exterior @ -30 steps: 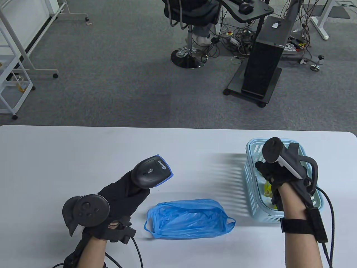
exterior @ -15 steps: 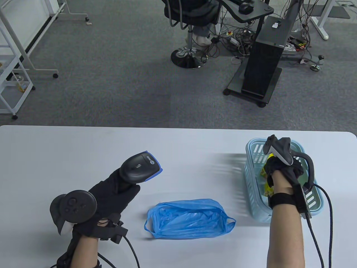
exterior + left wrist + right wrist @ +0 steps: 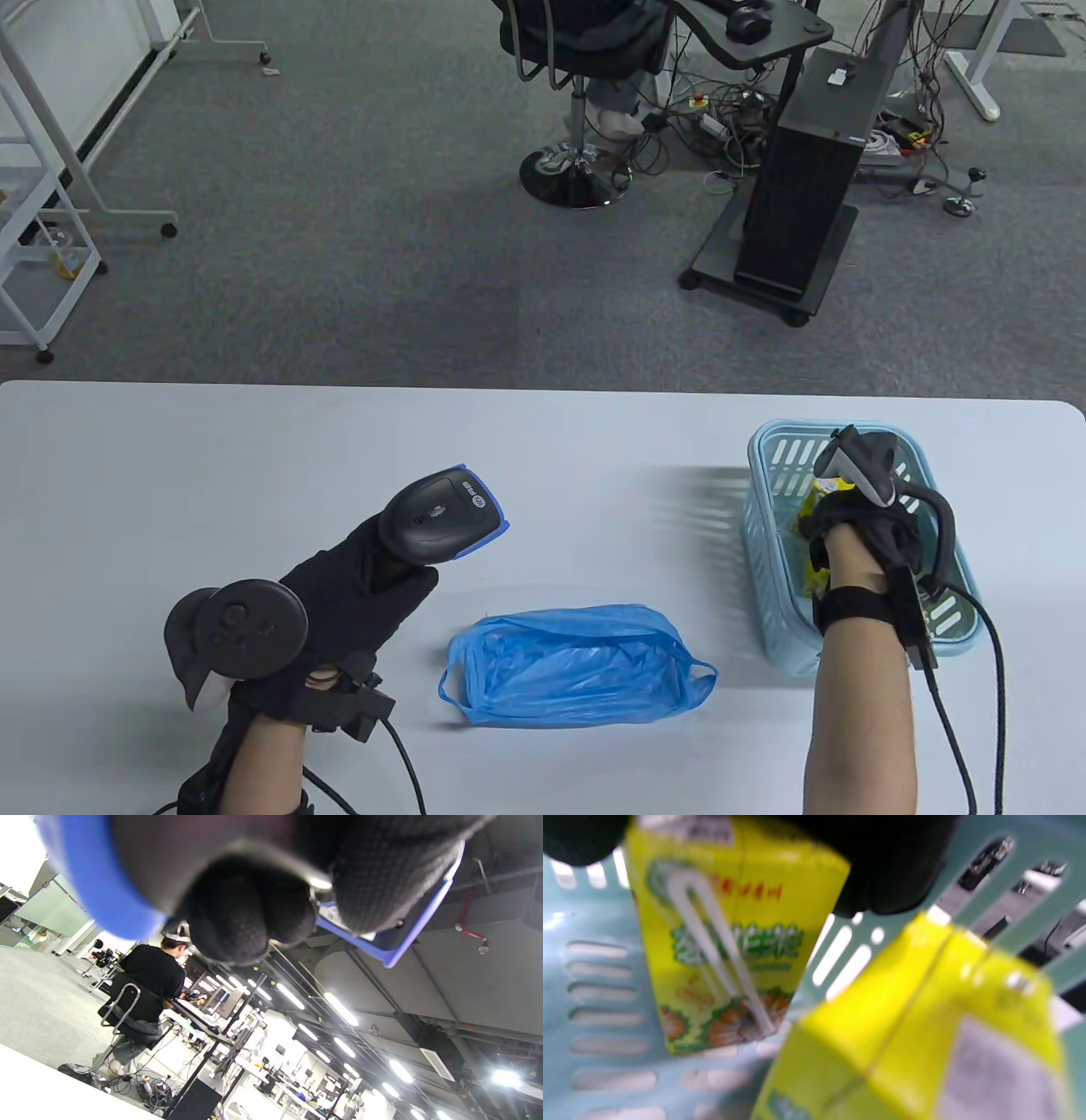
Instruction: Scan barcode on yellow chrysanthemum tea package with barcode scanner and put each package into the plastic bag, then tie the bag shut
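Observation:
My left hand (image 3: 373, 577) grips the handle of a black barcode scanner (image 3: 441, 514) with a blue rim, held above the table at the left and pointing right. In the left wrist view the gloved fingers (image 3: 246, 912) wrap the scanner (image 3: 97, 891) close to the lens. My right hand (image 3: 836, 518) reaches down into a light blue basket (image 3: 768, 543) at the right. Its fingers (image 3: 882, 870) pinch the top of a yellow chrysanthemum tea package (image 3: 712, 942) with a straw on its face. A second yellow package (image 3: 925, 1027) lies beside it in the basket. A crumpled blue plastic bag (image 3: 577, 666) lies between my hands.
Beyond the table's far edge (image 3: 543, 386) is grey carpet with an office chair (image 3: 577, 51), a black computer tower (image 3: 806, 195) on a wheeled stand and loose cables. A white rack (image 3: 42, 238) stands at the far left. A person sits at a desk in the left wrist view.
My right hand has dipped deeper into the basket and closed on a yellow package. My left hand with the scanner drifted left and down, then edged back right.

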{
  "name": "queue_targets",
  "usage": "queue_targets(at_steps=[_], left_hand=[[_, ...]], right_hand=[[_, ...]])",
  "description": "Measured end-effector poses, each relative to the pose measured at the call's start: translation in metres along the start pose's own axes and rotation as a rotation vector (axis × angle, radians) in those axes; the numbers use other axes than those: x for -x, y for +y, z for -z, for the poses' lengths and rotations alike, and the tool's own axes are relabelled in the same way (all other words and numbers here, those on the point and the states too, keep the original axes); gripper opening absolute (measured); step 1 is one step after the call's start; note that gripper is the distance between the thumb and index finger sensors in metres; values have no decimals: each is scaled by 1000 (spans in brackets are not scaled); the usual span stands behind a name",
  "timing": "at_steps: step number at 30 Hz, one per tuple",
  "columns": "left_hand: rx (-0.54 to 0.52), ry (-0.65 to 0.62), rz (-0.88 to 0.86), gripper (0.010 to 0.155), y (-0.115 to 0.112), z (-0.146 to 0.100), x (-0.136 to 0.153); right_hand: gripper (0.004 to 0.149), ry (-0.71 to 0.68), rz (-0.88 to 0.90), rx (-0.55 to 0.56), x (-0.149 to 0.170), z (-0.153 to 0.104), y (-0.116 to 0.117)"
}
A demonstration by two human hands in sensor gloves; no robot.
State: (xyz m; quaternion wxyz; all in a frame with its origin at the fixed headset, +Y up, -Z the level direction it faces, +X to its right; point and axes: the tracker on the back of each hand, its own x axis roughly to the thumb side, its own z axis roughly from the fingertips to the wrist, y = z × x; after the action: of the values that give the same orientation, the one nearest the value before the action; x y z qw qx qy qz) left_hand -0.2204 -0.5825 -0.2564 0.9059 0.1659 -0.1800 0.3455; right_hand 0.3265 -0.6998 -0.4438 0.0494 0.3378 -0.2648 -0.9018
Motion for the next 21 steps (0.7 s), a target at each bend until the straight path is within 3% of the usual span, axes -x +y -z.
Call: queue_targets(at_steps=[11, 16, 21], left_hand=[[47, -31, 29, 58, -10, 3, -11], [49, -58, 36, 58, -9, 2, -19], [54, -109, 49, 58, -7, -1, -33]], right_hand=[[75, -33, -21, 36, 8, -11, -7], [76, -60, 24, 117, 20, -37, -24], [76, -125, 147, 224, 35, -83, -48]])
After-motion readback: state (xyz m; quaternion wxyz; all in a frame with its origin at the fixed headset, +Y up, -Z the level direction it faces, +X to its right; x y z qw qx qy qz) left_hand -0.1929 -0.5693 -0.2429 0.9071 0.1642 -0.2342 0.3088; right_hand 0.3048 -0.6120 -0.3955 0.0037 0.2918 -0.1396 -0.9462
